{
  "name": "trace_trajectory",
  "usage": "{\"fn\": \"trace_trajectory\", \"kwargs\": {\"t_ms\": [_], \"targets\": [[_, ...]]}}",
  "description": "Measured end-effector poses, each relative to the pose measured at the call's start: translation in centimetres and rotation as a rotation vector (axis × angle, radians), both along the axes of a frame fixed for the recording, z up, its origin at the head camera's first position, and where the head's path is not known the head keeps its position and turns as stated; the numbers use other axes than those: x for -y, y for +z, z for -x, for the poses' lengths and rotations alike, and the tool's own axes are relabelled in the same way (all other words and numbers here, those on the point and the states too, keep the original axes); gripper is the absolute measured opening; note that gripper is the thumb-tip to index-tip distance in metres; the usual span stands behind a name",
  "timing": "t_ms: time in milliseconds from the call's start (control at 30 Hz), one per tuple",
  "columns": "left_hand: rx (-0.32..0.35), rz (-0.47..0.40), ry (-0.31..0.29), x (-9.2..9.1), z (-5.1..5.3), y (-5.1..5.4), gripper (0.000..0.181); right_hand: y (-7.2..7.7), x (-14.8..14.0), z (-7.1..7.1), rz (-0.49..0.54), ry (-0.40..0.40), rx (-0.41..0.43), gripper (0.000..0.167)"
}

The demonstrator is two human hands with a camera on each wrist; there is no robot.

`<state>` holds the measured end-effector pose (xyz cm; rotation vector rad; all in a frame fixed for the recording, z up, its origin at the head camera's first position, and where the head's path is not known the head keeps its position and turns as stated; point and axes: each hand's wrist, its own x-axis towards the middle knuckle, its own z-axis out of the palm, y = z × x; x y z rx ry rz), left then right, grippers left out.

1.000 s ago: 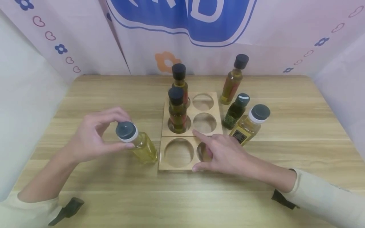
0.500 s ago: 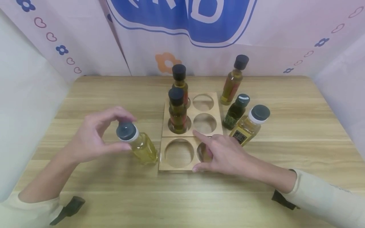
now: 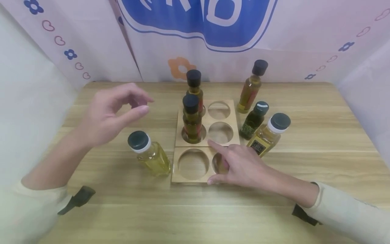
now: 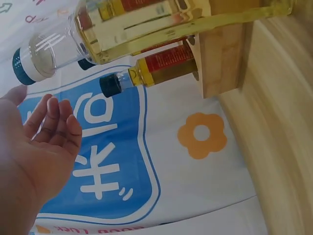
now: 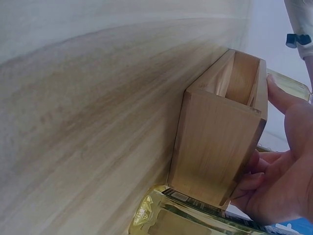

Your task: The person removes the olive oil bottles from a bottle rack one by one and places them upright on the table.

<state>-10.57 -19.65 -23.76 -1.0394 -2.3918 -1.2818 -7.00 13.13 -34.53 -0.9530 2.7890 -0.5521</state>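
In the head view, my left hand (image 3: 106, 113) hovers above and behind an oil bottle (image 3: 153, 157) with a dark green cap and white collar. The hand is apart from it and holds nothing; the bottle stands upright left of the wooden bottle rack (image 3: 175, 166). On the rack's right side rests my right hand (image 3: 240, 166), index finger and thumb spread over its top; the right wrist view has the other fingers bent by its side. Two black-capped bottles, a front one (image 3: 192, 120) and a back one (image 3: 194, 81), stand in the rack's left holes.
Right of the rack stand a black-capped bottle (image 3: 250, 91), a small dark green bottle (image 3: 253, 122) and a square oil bottle (image 3: 265, 137) with a black label. A printed cloth (image 3: 158, 57) hangs along the table's back edge.
My left hand has let go of the oil bottle's cap and risen up and back from it. The bottle stays in place, and my right hand keeps its position on the rack.
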Motion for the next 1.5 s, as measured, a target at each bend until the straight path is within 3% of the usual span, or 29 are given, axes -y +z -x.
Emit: {"fn": "trace_trajectory", "kwargs": {"t_ms": [300,500,633,833,1033,1333,1500], "targets": [[0.044,0.146,-0.023,-1.4,2.4,1.0,0.018,0.1,-0.1,0.0,0.015,0.008,0.0,0.109],[0.048,0.242,-0.102,-2.7,3.9,1.6,0.024,0.1,-0.1,0.1,0.026,0.015,-0.002,0.109],[0.112,0.269,-0.139,-3.6,4.6,1.5,0.027,0.1,-0.1,0.1,0.03,0.016,-0.007,0.109],[0.209,0.315,-0.146,-4.7,5.2,1.1,0.038,0.1,-0.2,0.1,0.033,0.021,-0.008,0.108],[0.215,0.327,-0.126,-5.3,5.8,0.9,0.042,0.2,-0.2,0.1,0.027,0.02,0.001,0.108],[0.208,0.35,-0.185,-5.8,6.6,0.1,0.034,0.1,-0.1,0.1,0.026,0.019,0.002,0.109],[0.245,0.375,-0.186,-5.8,6.7,0.0,0.033,0.2,0.0,0.1,0.023,0.011,0.012,0.11]]}}
